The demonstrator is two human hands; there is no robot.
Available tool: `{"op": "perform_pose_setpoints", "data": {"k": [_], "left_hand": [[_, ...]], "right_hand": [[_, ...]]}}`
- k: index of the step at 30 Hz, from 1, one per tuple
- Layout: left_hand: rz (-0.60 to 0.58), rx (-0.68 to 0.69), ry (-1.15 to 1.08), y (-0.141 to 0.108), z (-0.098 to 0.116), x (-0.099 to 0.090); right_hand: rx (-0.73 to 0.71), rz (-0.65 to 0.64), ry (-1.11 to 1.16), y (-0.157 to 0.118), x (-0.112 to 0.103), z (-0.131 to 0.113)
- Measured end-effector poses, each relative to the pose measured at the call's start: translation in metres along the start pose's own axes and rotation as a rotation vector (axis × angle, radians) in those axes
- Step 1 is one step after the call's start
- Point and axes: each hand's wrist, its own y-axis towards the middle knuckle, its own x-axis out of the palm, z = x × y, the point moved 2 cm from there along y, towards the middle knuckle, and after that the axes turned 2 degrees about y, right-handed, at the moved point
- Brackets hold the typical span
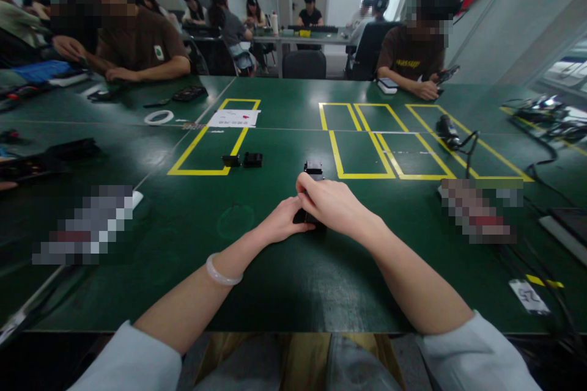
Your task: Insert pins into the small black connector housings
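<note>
A small black box-like part (pixel 314 167) sits at the middle of the green table, mostly covered by my hands; I cannot make out its exact kind. My left hand (pixel 288 218) is closed around its near left side. Over the top and right side lies my right hand (pixel 334 200), its fingers bent onto the part and touching the left hand. Farther left, two other small black pieces rest on the table: a narrower one (pixel 231 161) on the yellow tape line and a wider one (pixel 253 160) just right of it.
Yellow tape rectangles (pixel 362 175) mark the green tabletop (pixel 284 293). A white paper sheet (pixel 235 118) and a tape roll (pixel 158 117) lie at the back left. Blurred-out devices flank my arms. A black corded device (pixel 447 131) and cables are at right. Co-workers sit across.
</note>
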Motion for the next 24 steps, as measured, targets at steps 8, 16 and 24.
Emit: {"op": "perform_pose_setpoints", "data": {"k": [8,16,24], "left_hand": [[-0.006,-0.007,-0.007,-0.0002,-0.001,0.0004],[-0.028,-0.011,-0.001,0.001,-0.0009,0.0009],[-0.023,-0.015,0.004,0.0009,-0.0005,0.0]], "right_hand": [[-0.013,0.021,0.012,0.0001,-0.001,0.0],[-0.007,0.014,-0.003,-0.0001,0.0012,0.0017],[-0.004,0.008,-0.004,-0.0002,0.0001,0.0004]]}}
